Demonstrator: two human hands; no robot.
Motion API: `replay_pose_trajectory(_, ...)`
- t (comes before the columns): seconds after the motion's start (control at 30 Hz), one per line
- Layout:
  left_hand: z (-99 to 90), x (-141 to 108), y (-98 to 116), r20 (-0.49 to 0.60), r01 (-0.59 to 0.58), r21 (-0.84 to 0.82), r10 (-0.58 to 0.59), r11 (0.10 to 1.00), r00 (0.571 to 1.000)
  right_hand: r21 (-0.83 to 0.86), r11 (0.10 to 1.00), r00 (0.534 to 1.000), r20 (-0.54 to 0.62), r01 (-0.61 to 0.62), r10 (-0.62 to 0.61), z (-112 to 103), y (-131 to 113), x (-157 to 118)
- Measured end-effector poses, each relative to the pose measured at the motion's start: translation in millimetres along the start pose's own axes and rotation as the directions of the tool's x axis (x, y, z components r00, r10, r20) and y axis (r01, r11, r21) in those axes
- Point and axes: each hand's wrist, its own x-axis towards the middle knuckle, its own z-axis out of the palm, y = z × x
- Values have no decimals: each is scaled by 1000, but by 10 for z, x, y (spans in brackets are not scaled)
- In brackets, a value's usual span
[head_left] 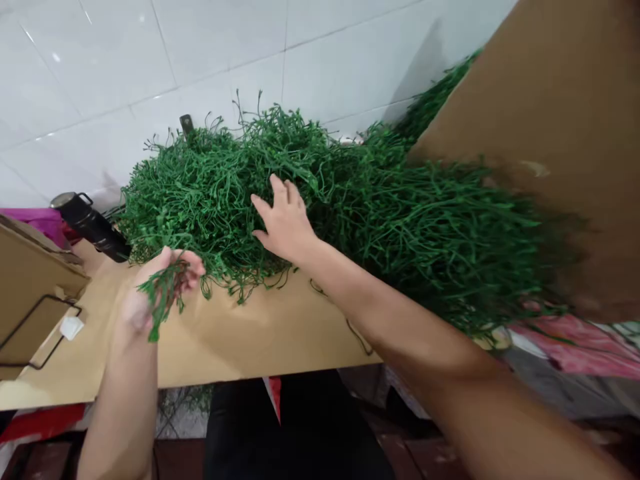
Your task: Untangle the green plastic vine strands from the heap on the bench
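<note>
A large heap of green artificial plant stems [200,193] spreads along the back of the brown cardboard-covered table [240,340]. My left hand [170,280], at the heap's front left, is curled around a small bunch of green stems [159,300], whose tips hang over the palm. My right hand [286,223] reaches to the middle of the heap with its fingers spread. Its fingertips are at the stems, and nothing shows in its grasp. Whether the fingers press into the heap I cannot tell.
A black flashlight-like cylinder [93,227] leans at the left of the heap. Beside it stand a cardboard box [35,280] and a black wire frame [37,365]. A big cardboard sheet [545,133] rises at the right. White wall tiles [340,73] close off the back.
</note>
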Motion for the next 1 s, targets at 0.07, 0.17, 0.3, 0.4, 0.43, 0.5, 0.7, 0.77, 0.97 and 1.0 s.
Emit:
replay_pose_trajectory(0.07,47,58,-136,7,31,-1,-31,1000,1000,113,992,996,-80,59,-50,-146,-54,-200)
replay_pose_trajectory(0.17,199,113,-341,25,25,-17,-25,1000,999,396,903,983,-138,169,-123,-297,-183,-515)
replay_pose_trajectory(0.3,450,98,-610,11,28,-65,-27,997,1000,692,718,996,-18,78,-90,-239,-352,-869)
replay_pose_trajectory(0.4,573,44,-760,-25,42,-70,-44,997,999,766,637,995,87,-91,38,-77,-385,-1029)
replay_pose_trajectory(0.43,595,28,-800,-30,40,-75,-42,996,999,771,624,992,111,-127,65,-30,-378,-1061)
replay_pose_trajectory(0.5,622,9,-874,-27,40,-90,-42,995,999,770,618,987,135,-159,86,36,-349,-1098)
replay_pose_trajectory(0.7,606,-40,-1070,53,28,-23,-27,999,998,788,584,980,127,-195,157,83,-238,-1116)
replay_pose_trajectory(0.77,559,-73,-1125,39,-1,79,-2,997,999,804,552,973,141,-221,184,97,-196,-1132)
replay_pose_trajectory(0.97,447,-131,-1213,-53,21,217,-9,976,999,841,447,943,202,-306,265,137,-89,-1208)
replay_pose_trajectory(1.0,452,-129,-1213,-50,29,201,-19,979,999,844,439,941,203,-309,271,140,-85,-1220)
